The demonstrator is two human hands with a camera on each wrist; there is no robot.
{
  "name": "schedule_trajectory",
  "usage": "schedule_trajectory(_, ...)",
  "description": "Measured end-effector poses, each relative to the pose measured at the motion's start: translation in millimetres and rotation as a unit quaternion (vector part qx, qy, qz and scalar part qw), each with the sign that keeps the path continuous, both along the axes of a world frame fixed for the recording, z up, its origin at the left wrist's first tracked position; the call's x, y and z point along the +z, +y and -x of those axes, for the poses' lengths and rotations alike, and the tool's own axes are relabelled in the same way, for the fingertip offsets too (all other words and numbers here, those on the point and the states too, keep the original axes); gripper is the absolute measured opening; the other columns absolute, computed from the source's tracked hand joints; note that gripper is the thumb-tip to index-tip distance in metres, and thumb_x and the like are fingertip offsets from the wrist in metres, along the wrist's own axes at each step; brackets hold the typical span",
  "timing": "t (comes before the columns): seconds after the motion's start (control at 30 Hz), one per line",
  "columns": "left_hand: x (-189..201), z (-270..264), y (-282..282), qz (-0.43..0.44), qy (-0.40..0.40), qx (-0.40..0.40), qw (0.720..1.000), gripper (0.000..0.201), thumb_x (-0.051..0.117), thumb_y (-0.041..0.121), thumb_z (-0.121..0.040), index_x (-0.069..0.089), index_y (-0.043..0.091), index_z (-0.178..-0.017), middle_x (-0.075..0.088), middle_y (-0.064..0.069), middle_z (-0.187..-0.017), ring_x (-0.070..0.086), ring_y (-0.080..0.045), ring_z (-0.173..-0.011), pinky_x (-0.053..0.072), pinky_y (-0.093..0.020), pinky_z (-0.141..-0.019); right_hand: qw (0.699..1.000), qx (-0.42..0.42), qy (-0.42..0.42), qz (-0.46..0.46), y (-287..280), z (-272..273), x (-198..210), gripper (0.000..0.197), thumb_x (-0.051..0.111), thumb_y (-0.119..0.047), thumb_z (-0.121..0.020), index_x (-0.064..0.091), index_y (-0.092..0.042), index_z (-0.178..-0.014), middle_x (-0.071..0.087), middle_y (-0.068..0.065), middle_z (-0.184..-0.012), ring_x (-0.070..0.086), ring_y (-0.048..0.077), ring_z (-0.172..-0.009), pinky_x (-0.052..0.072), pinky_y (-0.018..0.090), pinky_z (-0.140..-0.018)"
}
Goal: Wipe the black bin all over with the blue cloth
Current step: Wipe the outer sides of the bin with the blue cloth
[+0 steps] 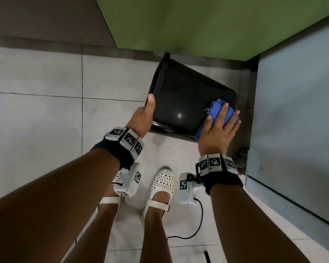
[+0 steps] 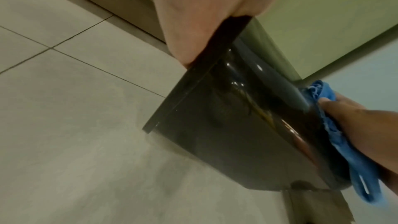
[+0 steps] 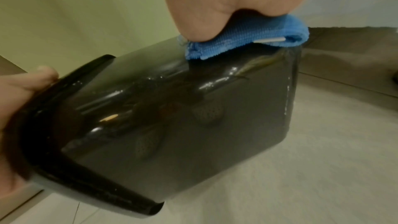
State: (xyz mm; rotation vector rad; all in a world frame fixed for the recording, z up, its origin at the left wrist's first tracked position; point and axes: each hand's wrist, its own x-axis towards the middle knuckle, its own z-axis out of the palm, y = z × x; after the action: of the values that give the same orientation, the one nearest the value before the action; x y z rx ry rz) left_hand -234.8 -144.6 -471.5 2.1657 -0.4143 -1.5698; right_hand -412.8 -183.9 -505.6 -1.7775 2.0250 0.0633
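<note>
Black bin is held tipped on its side above the tiled floor, its open mouth turned to the person's left and its base to the right, close to the green panel and the grey-blue panel. The blue cloth lies bunched on the upper side wall near the base corner. The right hand presses it flat there, fingers spread over the cloth and not curled round it. The left hand grips the rim at the mouth, thumb on the outer wall; the other fingers are hidden, probably inside the rim.

The step in hand looks like wiping the outer wall near the base. To do it well, I would keep the palm flat so that the whole pad of cloth bears on the plastic, draw long overlapping strokes from base to rim, and turn the bin with the left hand to bring up each face. The glossy wall shows streaks and marks in the wrist views, so firm pressure seems called for.

Room is tight to the right and beyond the bin, where the panels meet; open floor lies to the left. The person's white shoes stand just below the bin.
</note>
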Motion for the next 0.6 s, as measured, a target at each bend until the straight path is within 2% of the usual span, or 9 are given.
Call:
schedule_trajectory(0.07,1.3,1.2,-7.7,0.0,0.005,0.009,1.0,0.074,0.011,0.056,-0.096,0.056,0.003,-0.12,0.058,-0.017,-0.12,0.055,-0.028,-0.111,0.043,-0.04,-0.102,1.0,-0.008,-0.003,-0.001,-11.9,-4.0,2.8,0.054,0.026,-0.039,-0.099,0.006,-0.026,-0.148,-0.003,0.012,-0.157,-0.006,0.036,-0.143,0.005,0.051,-0.115)
schedule_trajectory(0.13,1.2,2.5,-13.2,0.01,0.008,0.015,1.0,0.074,0.012,0.055,-0.096,0.051,0.002,-0.13,0.054,-0.018,-0.132,0.05,-0.03,-0.123,0.038,-0.041,-0.109,1.0,-0.03,0.0,-0.006,-27.5,-14.3,4.8,0.054,0.026,-0.038,-0.1,0.004,-0.027,-0.148,-0.004,0.01,-0.157,-0.007,0.036,-0.143,0.006,0.054,-0.114)
schedule_trajectory(0.2,-1.7,4.1,-16.2,0.023,0.007,0.021,0.999,0.074,0.013,0.055,-0.096,0.054,0.001,-0.126,0.057,-0.018,-0.128,0.052,-0.028,-0.119,0.037,-0.035,-0.109,0.998,-0.055,0.005,-0.01,-44.6,-30.5,5.2,0.054,0.027,-0.039,-0.099,0.004,-0.029,-0.148,-0.005,0.009,-0.157,-0.009,0.037,-0.142,0.006,0.056,-0.115)
schedule_trajectory(0.27,-3.0,3.9,-17.8,0.025,0.009,0.029,0.999,0.074,0.012,0.057,-0.095,0.059,0.003,-0.117,0.062,-0.016,-0.114,0.056,-0.025,-0.104,0.04,-0.032,-0.104,0.999,-0.048,0.001,-0.01,-57.7,-50.3,6.8,0.054,0.027,-0.039,-0.099,0.005,-0.031,-0.148,-0.005,0.007,-0.157,-0.009,0.038,-0.142,0.007,0.058,-0.114)
schedule_trajectory(0.37,0.1,1.7,-23.2,0.015,-0.003,0.024,1.0,0.076,0.01,0.058,-0.095,0.059,0.003,-0.113,0.06,-0.014,-0.101,0.056,-0.024,-0.096,0.043,-0.039,-0.103,0.998,0.058,-0.02,-0.007,-61.6,-79.7,11.0,0.053,0.026,-0.039,-0.099,0.006,-0.032,-0.147,-0.004,0.006,-0.158,-0.009,0.037,-0.142,0.006,0.056,-0.115)
schedule_trajectory(0.5,0.9,-5.3,-28.9,0.019,-0.014,0.025,0.999,0.08,0.011,0.059,-0.095,0.06,0.0,-0.118,0.063,-0.02,-0.117,0.058,-0.029,-0.111,0.041,-0.036,-0.104,0.973,0.221,-0.058,0.015,-32.0,-96.8,19.5,0.051,0.027,-0.037,-0.099,0.011,-0.031,-0.147,0.001,0.006,-0.158,-0.006,0.034,-0.143,0.005,0.052,-0.115)
schedule_trajectory(0.6,3.7,-7.4,-29.9,0.022,0.01,0.058,0.998,0.077,0.015,0.061,-0.093,0.065,0.004,-0.11,0.068,-0.02,-0.108,0.065,-0.032,-0.1,0.05,-0.044,-0.096,0.956,0.281,-0.079,0.03,-0.2,-88.3,21.2,0.051,0.023,-0.039,-0.097,0.017,-0.027,-0.146,0.008,0.009,-0.157,-0.002,0.033,-0.143,0.006,0.05,-0.115)
